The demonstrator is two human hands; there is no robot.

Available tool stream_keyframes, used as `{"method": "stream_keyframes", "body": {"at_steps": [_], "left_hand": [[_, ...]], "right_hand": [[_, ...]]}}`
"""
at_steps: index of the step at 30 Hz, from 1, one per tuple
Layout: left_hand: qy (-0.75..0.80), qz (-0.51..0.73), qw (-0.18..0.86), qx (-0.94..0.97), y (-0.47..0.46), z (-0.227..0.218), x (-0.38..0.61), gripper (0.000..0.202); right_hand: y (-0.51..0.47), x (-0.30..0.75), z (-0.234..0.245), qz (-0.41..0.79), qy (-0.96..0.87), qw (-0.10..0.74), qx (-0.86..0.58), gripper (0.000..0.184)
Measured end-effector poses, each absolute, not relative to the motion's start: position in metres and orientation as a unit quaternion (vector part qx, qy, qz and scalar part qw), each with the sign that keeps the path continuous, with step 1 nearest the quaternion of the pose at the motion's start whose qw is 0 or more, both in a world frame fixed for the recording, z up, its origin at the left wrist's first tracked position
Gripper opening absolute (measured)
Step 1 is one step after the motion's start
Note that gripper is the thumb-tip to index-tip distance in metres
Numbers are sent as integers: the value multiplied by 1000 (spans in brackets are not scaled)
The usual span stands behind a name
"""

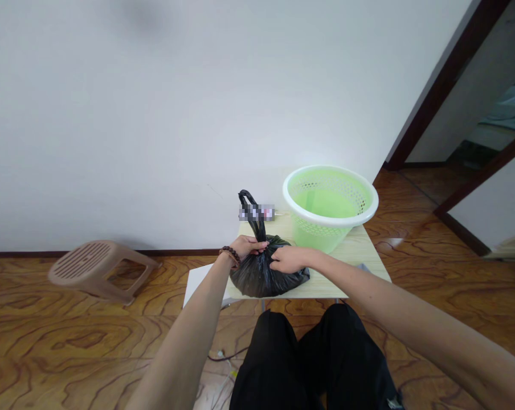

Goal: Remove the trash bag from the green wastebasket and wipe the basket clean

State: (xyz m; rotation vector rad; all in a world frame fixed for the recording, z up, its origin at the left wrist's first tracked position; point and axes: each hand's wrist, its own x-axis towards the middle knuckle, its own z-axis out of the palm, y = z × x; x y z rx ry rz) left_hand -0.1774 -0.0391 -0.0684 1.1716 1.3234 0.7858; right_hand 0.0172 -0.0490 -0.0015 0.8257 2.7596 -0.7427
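Observation:
A full black plastic bag [261,276] sits on a small light wooden table [360,253] in front of me. My left hand [246,246], with a bead bracelet on the wrist, is closed round the bag's gathered neck, and the bag's handle loops stick up above it. My right hand [288,259] pinches the plastic on the bag's right upper side. Behind the bag to the right stands a light green perforated basket [330,202] with a white rim, apart from both hands.
A brown plastic stool [97,270] lies tilted on the wooden floor at the left. A white flat object [197,280] lies on the floor beside the table. A white wall is close behind the table; a dark door frame [437,85] opens at the right. My black-trousered legs are below.

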Motion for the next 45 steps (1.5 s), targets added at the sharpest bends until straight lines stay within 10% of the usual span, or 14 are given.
{"method": "stream_keyframes", "body": {"at_steps": [24, 32, 45], "left_hand": [[583, 159, 361, 710, -31, -46, -176, 13], [551, 138, 205, 797, -24, -57, -173, 26], [593, 367, 125, 706, -43, -99, -172, 19]], "right_hand": [[-59, 36, -58, -329, 897, 65, 289, 38], [-24, 16, -85, -269, 829, -245, 426, 39], [-4, -16, -104, -299, 834, -257, 387, 35]]}}
